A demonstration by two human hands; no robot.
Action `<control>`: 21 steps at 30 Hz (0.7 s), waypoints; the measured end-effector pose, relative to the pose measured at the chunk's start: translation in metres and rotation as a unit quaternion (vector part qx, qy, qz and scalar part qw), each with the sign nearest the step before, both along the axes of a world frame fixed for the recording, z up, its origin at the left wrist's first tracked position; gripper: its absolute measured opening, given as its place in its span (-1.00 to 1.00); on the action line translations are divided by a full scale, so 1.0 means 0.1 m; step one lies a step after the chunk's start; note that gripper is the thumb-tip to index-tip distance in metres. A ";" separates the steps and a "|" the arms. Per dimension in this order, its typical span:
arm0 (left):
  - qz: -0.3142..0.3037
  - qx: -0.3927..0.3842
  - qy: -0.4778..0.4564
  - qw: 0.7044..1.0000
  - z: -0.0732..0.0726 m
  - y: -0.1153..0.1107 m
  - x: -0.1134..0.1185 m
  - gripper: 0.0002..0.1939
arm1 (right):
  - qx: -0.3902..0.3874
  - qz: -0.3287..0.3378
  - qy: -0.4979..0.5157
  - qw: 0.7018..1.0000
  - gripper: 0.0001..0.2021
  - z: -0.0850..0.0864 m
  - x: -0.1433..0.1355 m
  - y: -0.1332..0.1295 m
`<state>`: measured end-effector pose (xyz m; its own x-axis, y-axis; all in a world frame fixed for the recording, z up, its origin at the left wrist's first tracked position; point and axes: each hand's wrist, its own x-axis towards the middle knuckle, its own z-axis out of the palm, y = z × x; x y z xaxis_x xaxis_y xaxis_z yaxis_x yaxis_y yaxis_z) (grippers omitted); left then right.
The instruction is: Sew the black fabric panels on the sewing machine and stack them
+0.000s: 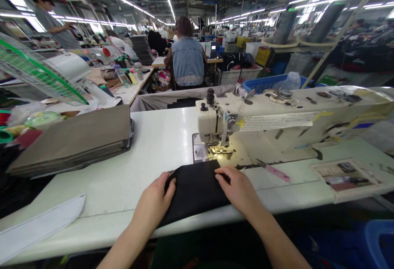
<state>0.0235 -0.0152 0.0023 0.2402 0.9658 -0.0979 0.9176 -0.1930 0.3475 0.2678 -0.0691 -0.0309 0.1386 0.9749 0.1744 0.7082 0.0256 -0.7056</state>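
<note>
A black piece of fabric (195, 189) lies on the white sewing table in front of me, its near edge reaching the table's front. My left hand (158, 197) grips its left side, thumb on top and the other fingers partly hidden beneath or behind the edge. At the upper right corner, my right hand (235, 187) pinches the cloth between thumb and fingers. Just beyond the fabric stands the sewing machine (212, 117), its lamp lighting the needle plate. The fabric's far edge lies close to the presser foot but apart from it.
Pink-handled scissors (277, 172) lie right of my right hand, near a small parts tray (347, 178). A stack of grey-brown fabric pieces (80, 137) and a white strip (43, 228) are at the left. A fan (40, 68) stands behind. Ahead, a person in a denim vest (187, 60) sits.
</note>
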 end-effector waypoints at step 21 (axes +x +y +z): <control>0.073 -0.013 -0.068 0.995 -0.02 0.03 -0.07 -0.83 | 0.212 0.088 -0.163 0.960 -0.77 -0.24 0.09 -0.03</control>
